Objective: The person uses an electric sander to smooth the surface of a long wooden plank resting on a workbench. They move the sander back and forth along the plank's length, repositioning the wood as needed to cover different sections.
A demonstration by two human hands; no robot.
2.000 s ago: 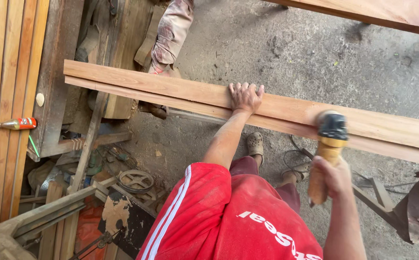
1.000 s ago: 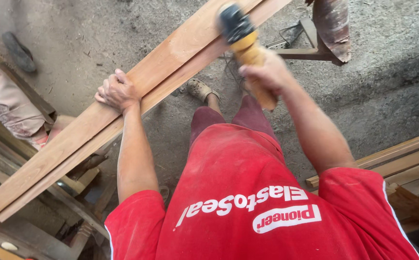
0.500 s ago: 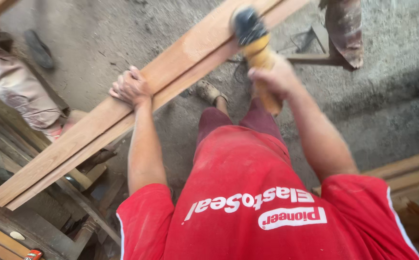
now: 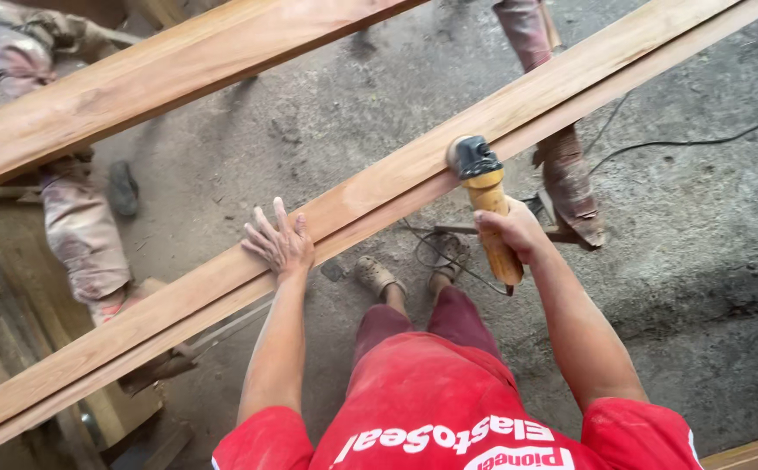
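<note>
A long reddish wooden plank runs diagonally from lower left to upper right, raised above the ground. My left hand lies flat on it with fingers spread, pressing down. My right hand grips the yellow body of an angle grinder; its dark head rests against the plank's near edge. My red shirt fills the bottom of the view, and my feet in sandals stand under the plank.
A second plank crosses the upper left. Another person's legs in dusty trousers stand at left. A post props the plank at right. A black cable trails over the dusty concrete floor.
The view has swung and pulled back, so the plank now lies lower and flatter in frame. My left hand stays on the plank and the grinder stays at its edge.
</note>
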